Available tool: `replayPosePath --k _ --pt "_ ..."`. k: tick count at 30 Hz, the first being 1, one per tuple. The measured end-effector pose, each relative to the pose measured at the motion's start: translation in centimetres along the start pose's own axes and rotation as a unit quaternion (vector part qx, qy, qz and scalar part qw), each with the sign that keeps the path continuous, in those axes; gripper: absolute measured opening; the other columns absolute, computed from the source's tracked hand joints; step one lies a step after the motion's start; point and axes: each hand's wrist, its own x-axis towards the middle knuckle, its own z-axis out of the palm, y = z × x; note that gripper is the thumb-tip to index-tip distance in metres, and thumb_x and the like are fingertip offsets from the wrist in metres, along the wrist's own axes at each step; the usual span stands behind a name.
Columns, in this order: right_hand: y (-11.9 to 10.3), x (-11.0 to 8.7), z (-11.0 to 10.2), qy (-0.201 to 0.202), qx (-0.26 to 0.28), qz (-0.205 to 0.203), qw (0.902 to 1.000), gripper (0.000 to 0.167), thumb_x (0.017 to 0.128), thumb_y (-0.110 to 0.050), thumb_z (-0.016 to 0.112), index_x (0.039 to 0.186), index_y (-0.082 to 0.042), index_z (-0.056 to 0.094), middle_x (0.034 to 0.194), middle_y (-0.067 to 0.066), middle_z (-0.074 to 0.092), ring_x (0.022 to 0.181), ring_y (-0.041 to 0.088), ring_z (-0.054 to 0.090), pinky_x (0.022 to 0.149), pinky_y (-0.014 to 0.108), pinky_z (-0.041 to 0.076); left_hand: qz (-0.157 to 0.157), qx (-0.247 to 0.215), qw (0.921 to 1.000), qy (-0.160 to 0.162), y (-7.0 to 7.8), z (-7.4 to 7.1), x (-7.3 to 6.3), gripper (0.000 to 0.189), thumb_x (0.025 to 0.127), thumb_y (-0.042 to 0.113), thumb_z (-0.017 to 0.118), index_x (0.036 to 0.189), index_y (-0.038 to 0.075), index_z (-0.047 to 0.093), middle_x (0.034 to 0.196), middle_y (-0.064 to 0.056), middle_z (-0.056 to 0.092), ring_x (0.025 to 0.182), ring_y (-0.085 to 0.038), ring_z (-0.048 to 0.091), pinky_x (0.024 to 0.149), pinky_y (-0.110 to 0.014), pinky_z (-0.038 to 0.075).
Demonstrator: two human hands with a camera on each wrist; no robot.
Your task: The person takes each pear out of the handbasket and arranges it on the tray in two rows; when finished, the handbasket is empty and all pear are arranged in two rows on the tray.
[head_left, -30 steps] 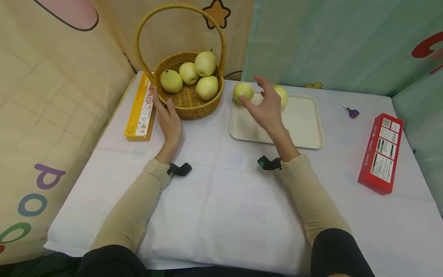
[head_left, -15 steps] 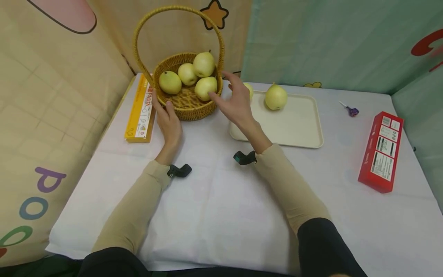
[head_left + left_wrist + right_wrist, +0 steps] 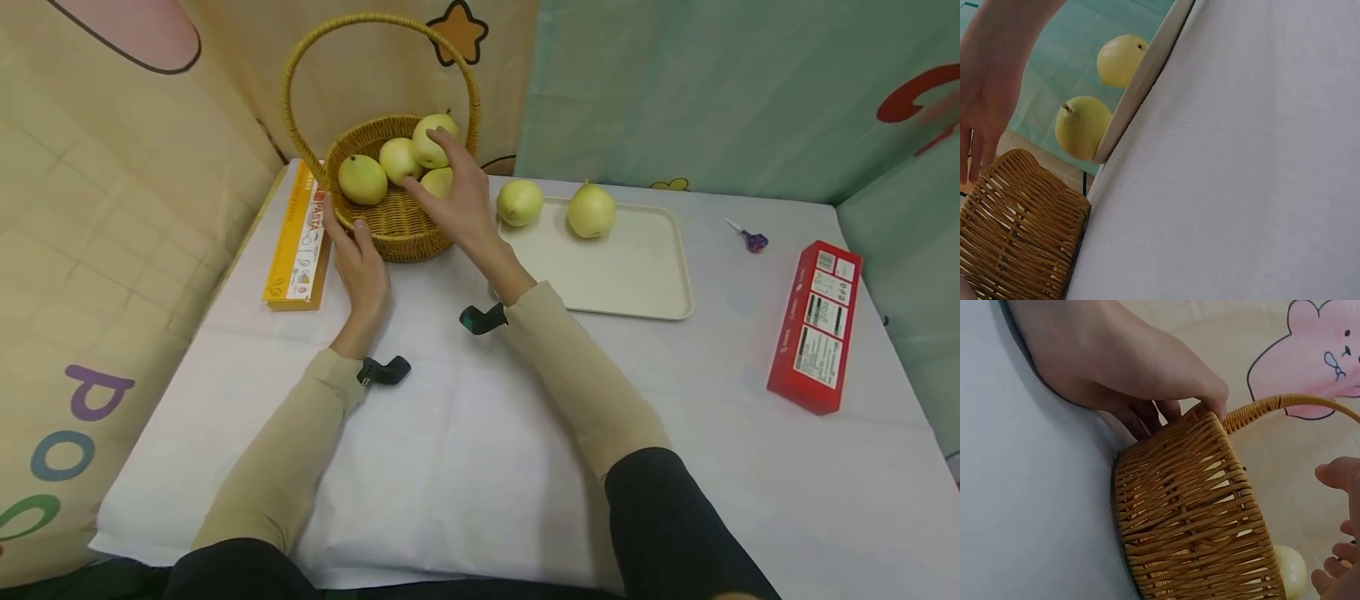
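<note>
Spread thumb and fingers put the right hand (image 3: 462,197) over the pale fruits (image 3: 398,160) in the wicker basket (image 3: 408,249); whether it touches one is hard to tell. The left hand (image 3: 362,271) grips the basket's side. This looks like the reach, so next calls for curling round one fruit. Beside it, the tray (image 3: 630,292) bears two more fruits (image 3: 592,211).
</note>
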Motion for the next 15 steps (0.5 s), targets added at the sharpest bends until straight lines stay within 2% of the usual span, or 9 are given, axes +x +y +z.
replayPosePath --k 3,8,12,15 --pt "0.4 0.7 0.6 -0.004 0.001 -0.013 0.9999 0.073 0.095 -0.035 0.078 0.158 -0.015 0.048 0.167 0.004 0.042 0.152 0.01 0.04 0.122 0.021 0.029 -0.008 0.001 1.0 -0.006 0.0 0.2 -0.2 0.058 0.115 0.028 0.035 0.17 0.022 0.016 0.177 0.006 0.017 0.157 0.002 0.018 0.125 -0.016 0.015" --pt "1.0 1.6 1.2 -0.004 -0.014 -0.028 0.9995 0.075 0.095 -0.032 0.079 0.159 -0.011 0.046 0.168 0.01 0.04 0.159 0.016 0.029 0.127 0.025 0.021 -0.011 0.008 0.9999 -0.005 -0.1 0.6 -0.7 0.058 0.115 0.028 0.036 0.169 0.02 0.016 0.177 0.004 0.018 0.157 0.0 0.018 0.126 -0.017 0.015" --pt "1.3 2.2 1.2 -0.012 -0.046 -0.014 0.9988 0.076 0.094 -0.031 0.08 0.159 -0.009 0.045 0.169 0.014 0.037 0.162 0.023 0.021 0.13 0.027 0.013 -0.001 0.012 0.9999 -0.006 0.0 1.0 -0.9 0.059 0.116 0.031 0.035 0.169 0.017 0.016 0.177 0.002 0.018 0.158 -0.001 0.017 0.127 -0.018 0.014" --pt "1.4 2.7 1.2 -0.019 -0.066 0.0 0.9976 0.078 0.094 -0.032 0.079 0.16 -0.009 0.043 0.17 0.016 0.034 0.163 0.024 0.02 0.131 0.028 0.013 0.007 0.007 0.9999 -0.005 0.1 1.2 -0.9 0.059 0.115 0.031 0.035 0.169 0.016 0.017 0.177 0.001 0.018 0.159 -0.002 0.017 0.127 -0.019 0.013"
